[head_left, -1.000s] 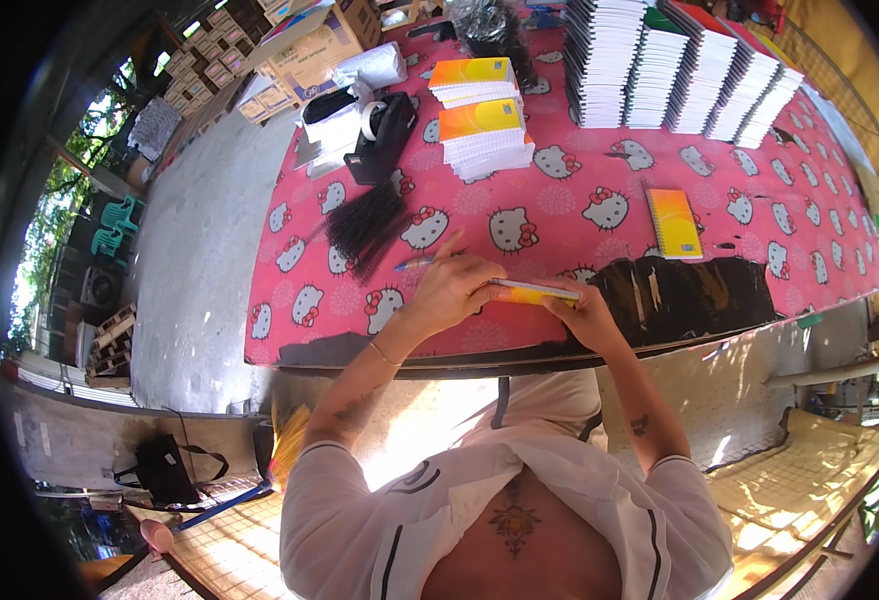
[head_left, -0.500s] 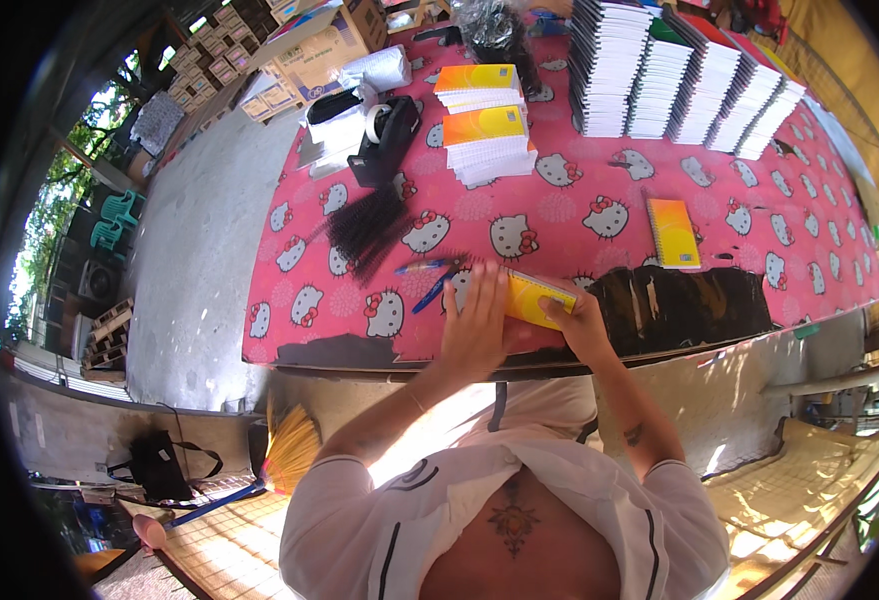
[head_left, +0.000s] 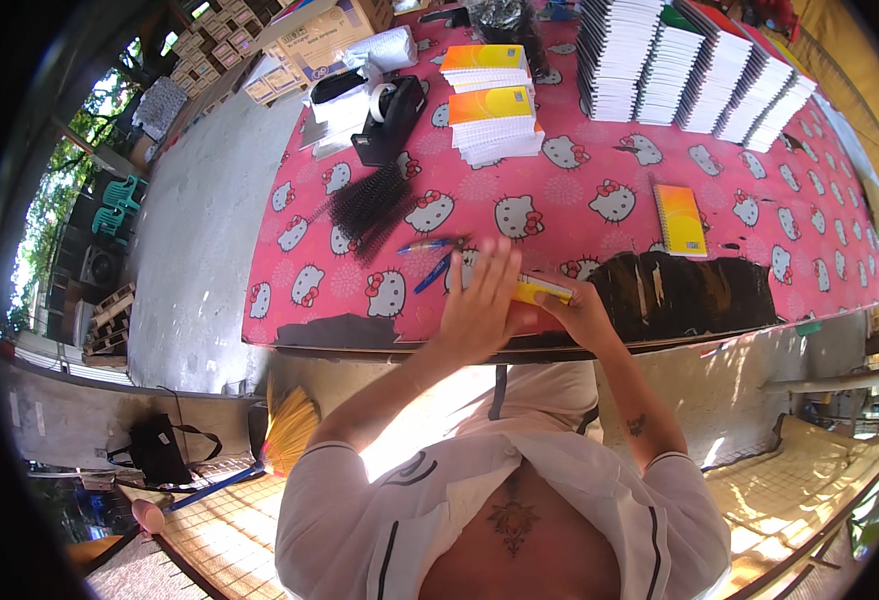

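A small yellow-orange notebook [head_left: 541, 289] is tilted up near the table's front edge. My right hand [head_left: 577, 312] grips its right end between thumb and fingers. Against its left side lies my left hand [head_left: 482, 298], flat with the fingers stretched out, hiding much of the notebook. Just left of that hand are blue-handled pliers [head_left: 433, 268] on the pink tablecloth. A bundle of black binding coils [head_left: 369, 208] lies farther left. Off to the right, a single yellow-orange spiral notebook [head_left: 680, 220] rests flat.
Two stacks of small orange notebooks [head_left: 496, 125] stand at the back, beside a black tape dispenser [head_left: 389, 122]. Tall stacks of spiral notebooks [head_left: 614, 65] fill the back right. A black torn patch [head_left: 684, 295] marks the table's front edge. A cardboard box [head_left: 324, 38] sits far left.
The notebook in my right hand has tipped more on edge, showing less of its cover. My left hand has flattened against it, fingers spreading. The view has shifted slightly.
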Motion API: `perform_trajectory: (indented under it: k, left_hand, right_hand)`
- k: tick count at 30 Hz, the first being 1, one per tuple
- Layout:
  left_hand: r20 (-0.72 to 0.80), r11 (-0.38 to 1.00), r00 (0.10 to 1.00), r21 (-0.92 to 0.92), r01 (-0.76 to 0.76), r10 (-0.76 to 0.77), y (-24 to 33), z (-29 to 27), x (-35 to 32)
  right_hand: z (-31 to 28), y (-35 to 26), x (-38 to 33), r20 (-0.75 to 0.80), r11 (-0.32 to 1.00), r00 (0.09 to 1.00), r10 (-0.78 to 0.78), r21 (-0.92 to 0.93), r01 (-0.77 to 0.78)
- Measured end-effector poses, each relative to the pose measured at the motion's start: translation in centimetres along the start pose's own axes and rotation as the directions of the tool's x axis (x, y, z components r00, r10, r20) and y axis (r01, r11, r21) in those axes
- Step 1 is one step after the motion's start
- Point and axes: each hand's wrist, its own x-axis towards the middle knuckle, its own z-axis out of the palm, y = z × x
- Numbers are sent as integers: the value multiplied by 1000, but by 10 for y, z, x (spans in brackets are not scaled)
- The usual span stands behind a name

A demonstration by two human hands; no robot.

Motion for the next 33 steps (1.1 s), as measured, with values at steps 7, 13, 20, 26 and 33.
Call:
perform_trajectory:
  k: [7, 13, 20, 26, 33]
  left_hand:
    - [-116, 1000, 993, -22, -2, -1, -1, 1, 20]
    - [-182, 998, 983, -61, -17, 6, 6, 13, 10]
    - [-189, 994, 982, -110, -16, -5, 24, 17, 7]
    - [-125, 976, 990, -202, -84, 59, 43, 36, -32]
    - [-261, 966, 962, -260, 9, -80, 35, 4, 1]
  right_hand:
    - [4, 1, -1, -8, 993, 1000, 27, -116, -28]
    - [10, -3, 0, 40, 984, 999, 15, -177, -8]
    - [14, 22, 0, -25, 985, 992, -122, -123, 118]
    - [14, 22, 1, -36, 989, 994, -100, -111, 96]
    - [10, 10, 0, -11, 981, 999, -47, -190, 44]
